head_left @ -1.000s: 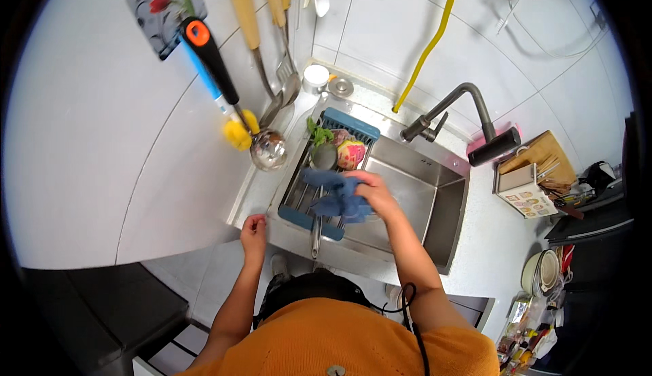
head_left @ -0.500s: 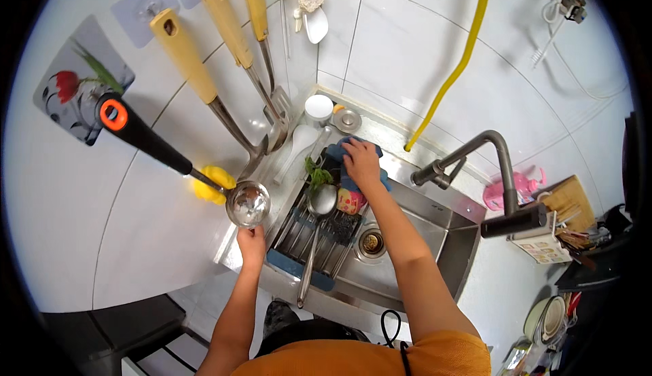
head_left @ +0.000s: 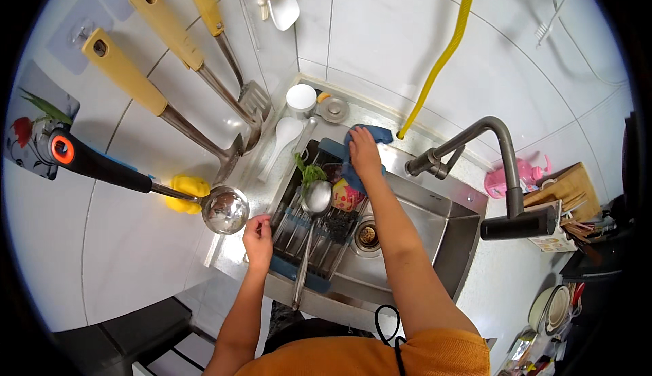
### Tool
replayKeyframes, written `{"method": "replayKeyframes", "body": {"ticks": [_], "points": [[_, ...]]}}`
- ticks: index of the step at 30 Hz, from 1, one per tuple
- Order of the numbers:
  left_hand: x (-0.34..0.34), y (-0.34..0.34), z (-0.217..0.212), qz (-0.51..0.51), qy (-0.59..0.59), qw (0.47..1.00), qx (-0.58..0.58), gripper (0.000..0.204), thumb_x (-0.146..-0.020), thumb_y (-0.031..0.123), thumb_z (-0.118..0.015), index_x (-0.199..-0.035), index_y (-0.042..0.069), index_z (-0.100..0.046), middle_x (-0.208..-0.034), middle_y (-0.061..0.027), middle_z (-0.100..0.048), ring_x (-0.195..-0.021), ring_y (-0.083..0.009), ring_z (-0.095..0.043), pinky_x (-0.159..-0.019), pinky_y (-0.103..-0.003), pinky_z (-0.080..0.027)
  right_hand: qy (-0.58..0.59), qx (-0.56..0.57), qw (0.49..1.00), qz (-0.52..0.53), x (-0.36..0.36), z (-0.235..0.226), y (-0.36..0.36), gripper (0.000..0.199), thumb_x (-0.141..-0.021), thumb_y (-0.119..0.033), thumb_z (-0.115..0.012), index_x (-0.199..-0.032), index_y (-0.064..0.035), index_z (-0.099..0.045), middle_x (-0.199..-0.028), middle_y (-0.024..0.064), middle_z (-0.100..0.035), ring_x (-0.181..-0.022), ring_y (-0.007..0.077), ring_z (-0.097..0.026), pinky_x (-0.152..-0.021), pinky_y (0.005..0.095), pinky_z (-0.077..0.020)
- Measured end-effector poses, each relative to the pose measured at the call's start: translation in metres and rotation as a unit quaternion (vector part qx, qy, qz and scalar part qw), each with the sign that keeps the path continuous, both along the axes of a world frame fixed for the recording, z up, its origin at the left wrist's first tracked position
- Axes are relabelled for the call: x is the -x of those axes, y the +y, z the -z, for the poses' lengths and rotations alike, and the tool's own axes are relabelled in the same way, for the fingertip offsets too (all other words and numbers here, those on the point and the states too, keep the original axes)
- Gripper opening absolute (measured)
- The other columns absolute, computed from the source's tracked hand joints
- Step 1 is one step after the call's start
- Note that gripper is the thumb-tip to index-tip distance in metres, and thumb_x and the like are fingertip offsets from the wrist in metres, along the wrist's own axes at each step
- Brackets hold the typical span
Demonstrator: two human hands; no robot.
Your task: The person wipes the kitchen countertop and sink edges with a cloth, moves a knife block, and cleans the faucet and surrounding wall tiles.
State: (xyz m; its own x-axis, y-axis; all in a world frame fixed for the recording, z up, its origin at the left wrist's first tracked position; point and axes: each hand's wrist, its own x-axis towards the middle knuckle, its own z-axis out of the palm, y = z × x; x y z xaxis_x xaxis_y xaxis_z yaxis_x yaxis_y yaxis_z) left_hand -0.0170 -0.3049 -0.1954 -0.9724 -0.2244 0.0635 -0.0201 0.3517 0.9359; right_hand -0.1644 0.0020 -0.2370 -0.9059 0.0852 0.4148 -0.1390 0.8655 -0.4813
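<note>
My right hand (head_left: 365, 153) presses down on a blue cloth (head_left: 382, 134) at the back rim of the steel sink (head_left: 438, 204), its fingers closed over the folds. Left of the sink, my left hand (head_left: 258, 245) hovers over the counter edge with its fingers curled; nothing shows in them. The nearest thing to it is a hanging ladle (head_left: 225, 210) with a black handle. A drying rack (head_left: 314, 281) lies across the sink's left side. On it are a long-handled metal spoon (head_left: 316, 198), green leaves (head_left: 311, 172), a pink-and-yellow item (head_left: 348, 197) and a dark scouring pad (head_left: 343, 224).
A curved faucet (head_left: 508, 165) rises behind the sink. Wooden-handled utensils (head_left: 125, 72) hang on the left wall. A white rice paddle (head_left: 282, 141), a white-lidded jar (head_left: 301, 97) and a metal lid (head_left: 333, 110) occupy the back-left counter. A pink bottle (head_left: 521, 175) stands at right.
My left hand has moved away from below the ladle's bowl, toward the rack. My right hand has shifted the blue cloth along the sink's back rim. The view has turned slightly.
</note>
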Motion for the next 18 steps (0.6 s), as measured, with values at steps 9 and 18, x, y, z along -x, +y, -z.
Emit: {"method": "replayKeyframes", "body": {"ticks": [9,18], "points": [[-0.045,0.038,-0.018,0.214,0.081,0.961,0.156,0.018,-0.079,0.007,-0.061,-0.096,0.002,-0.061,-0.092,-0.0136,-0.058,-0.086,-0.0318,-0.057,-0.076,-0.039,-0.047,-0.047,0.043,0.993,0.101,-0.053,-0.007,0.052,0.030,-0.087,-0.011,-0.051,-0.116,-0.0027,-0.057,-0.128,0.0176,-0.050,-0.124,0.0343,-0.042,-0.103,0.0391,-0.0349],[-0.063,0.056,-0.005,0.341,0.069,0.914,0.209,0.028,-0.073,0.012,-0.067,-0.099,0.004,-0.059,-0.098,-0.0155,-0.056,-0.095,-0.0348,-0.052,-0.083,-0.042,-0.044,-0.098,-0.016,0.981,0.166,-0.132,-0.028,0.040,0.027,-0.088,-0.011,-0.050,-0.112,-0.0049,-0.059,-0.120,0.0138,-0.057,-0.120,0.0286,-0.047,-0.099,0.0371,-0.0396]]}}
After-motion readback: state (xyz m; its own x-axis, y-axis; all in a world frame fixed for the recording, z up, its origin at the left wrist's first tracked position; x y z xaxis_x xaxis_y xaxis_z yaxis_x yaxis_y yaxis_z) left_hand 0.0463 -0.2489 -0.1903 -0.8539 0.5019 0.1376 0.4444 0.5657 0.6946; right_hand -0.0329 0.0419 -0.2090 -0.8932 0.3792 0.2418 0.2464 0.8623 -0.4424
